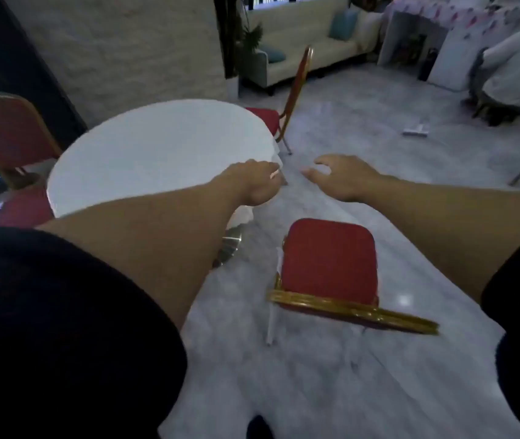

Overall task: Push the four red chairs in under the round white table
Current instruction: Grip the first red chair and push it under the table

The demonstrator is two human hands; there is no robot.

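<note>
— Bare arms reach out from dark sleeves. What are the hands doing?

— The left hand is over the edge of the table. Its back faces up and the fingers curl down, so I cannot tell if it holds anything. The right hand is in the air over the floor. Its fingers are spread and a bit bent, and it holds nothing.

— Are the hands on a chair?

— No. Both are up above the near chair and do not touch it.

— Where is that chair?

— It stands on the floor just under the arms, beside the table and not under it. The seat is red. Its gold back rail is closest to us, so the seat points away.

— And the table?

— It is round and white, to the left of the hands. A shiny metal foot shows under it.

— Any more red chairs?

— Yes. A far chair stands past the table. Its seat is partly under the top, and its thin back sticks up. A left chair stands at the far left side of the table, and its red back faces us. A red seat peeks out low by the table's left edge.

— What is farther back?

— A pale sofa with blue cushions stands by the wall, well away from the table.
</note>
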